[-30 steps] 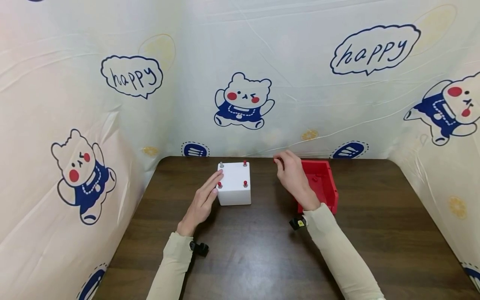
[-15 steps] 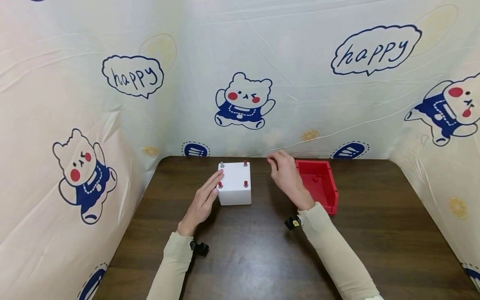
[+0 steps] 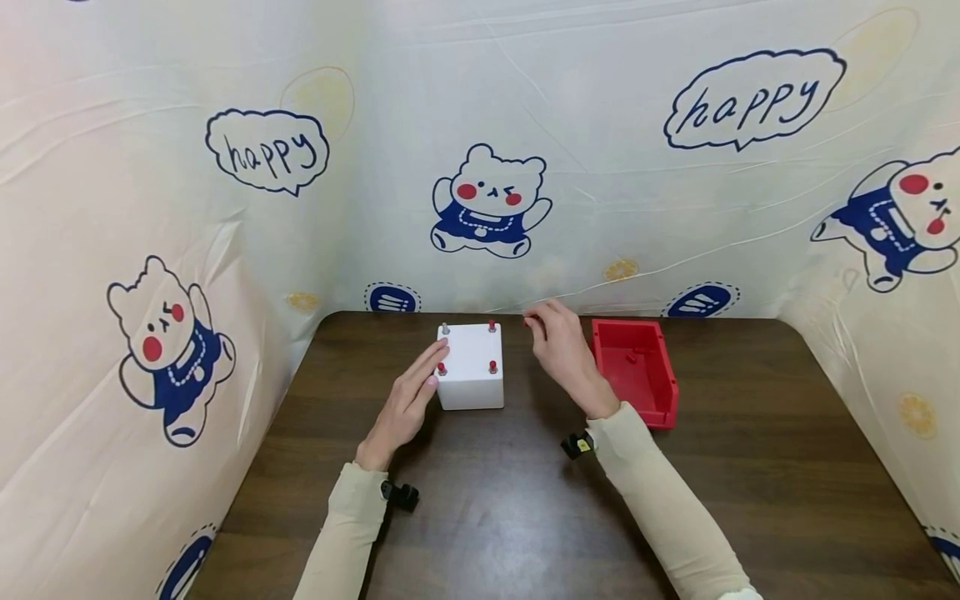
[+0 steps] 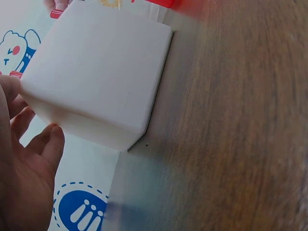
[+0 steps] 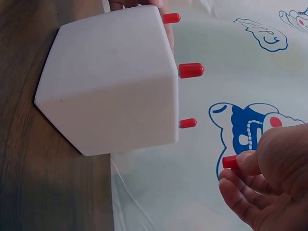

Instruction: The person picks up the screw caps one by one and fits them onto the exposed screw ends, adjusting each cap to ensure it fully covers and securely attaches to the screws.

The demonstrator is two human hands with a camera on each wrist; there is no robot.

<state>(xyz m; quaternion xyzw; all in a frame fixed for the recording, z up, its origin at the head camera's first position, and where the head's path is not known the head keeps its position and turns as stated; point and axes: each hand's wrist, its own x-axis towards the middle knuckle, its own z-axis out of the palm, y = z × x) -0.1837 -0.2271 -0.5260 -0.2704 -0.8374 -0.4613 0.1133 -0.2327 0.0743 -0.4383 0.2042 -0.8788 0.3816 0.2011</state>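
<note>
A white box [image 3: 471, 354] stands on the table with a short post at each top corner. Three posts carry red caps [image 5: 191, 70]; the back-left post [image 3: 445, 329] is bare metal. My left hand [image 3: 402, 407] rests along the box's left side, its fingers extended over the top edge, and the left wrist view shows fingertips against the white wall [image 4: 96, 62]. Between thumb and fingertips my right hand [image 3: 562, 346] pinches a small red cap [image 5: 230, 161], held in the air to the right of the box, apart from the posts.
An open red bin [image 3: 663, 367] sits right of my right hand, with small red caps [image 3: 631, 357] lying inside. Behind the brown wooden table [image 3: 480, 500] hangs a printed pale cloth [image 3: 375, 192], which also comes down on both sides.
My right hand has moved left, away from the red bin and toward the white box, with the red cap in its fingertips. The left hand and the box have stayed in place.
</note>
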